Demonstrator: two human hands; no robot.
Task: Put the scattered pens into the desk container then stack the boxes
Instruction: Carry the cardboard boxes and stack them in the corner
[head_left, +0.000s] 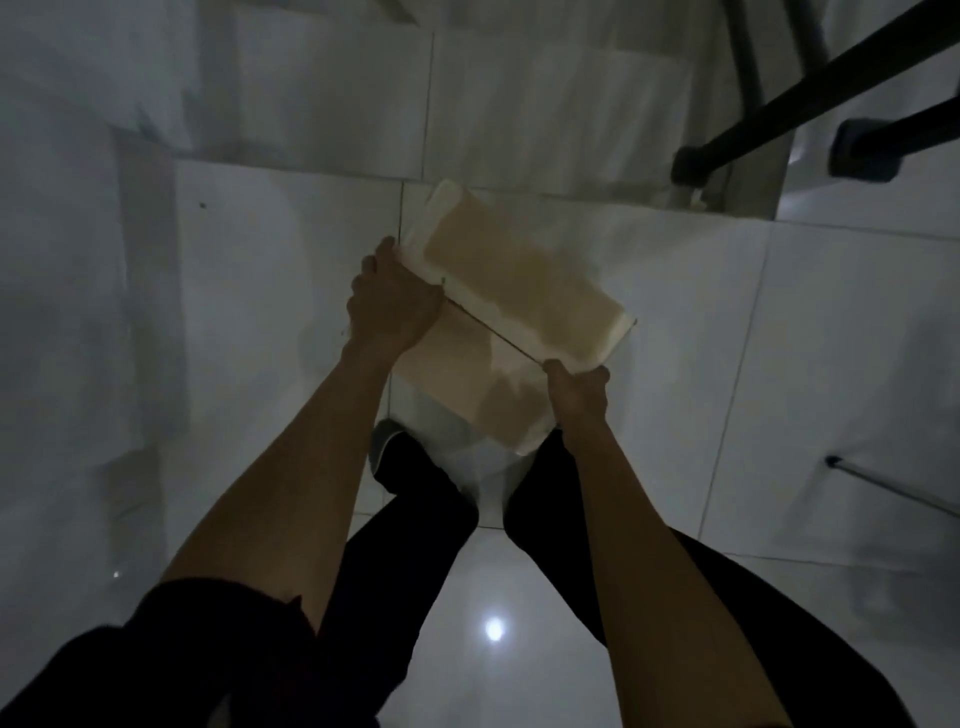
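I hold a tan cardboard box (519, 291) with pale edges out in front of me above the tiled floor, tilted so its far end points up and left. My left hand (389, 306) grips its left corner. My right hand (576, 387) grips its near right edge. A thin seam runs between the two hands, and a second tan surface (467, 384) lies just below it; whether that is a flap or another box I cannot tell. No pens or desk container are in view.
White glossy floor tiles (260, 312) lie below, with a step or ledge (519, 119) further ahead. Black furniture legs with feet (691, 163) stand at the upper right. A thin metal rod (893, 483) lies at the right. My legs in dark trousers (415, 519) are below the box.
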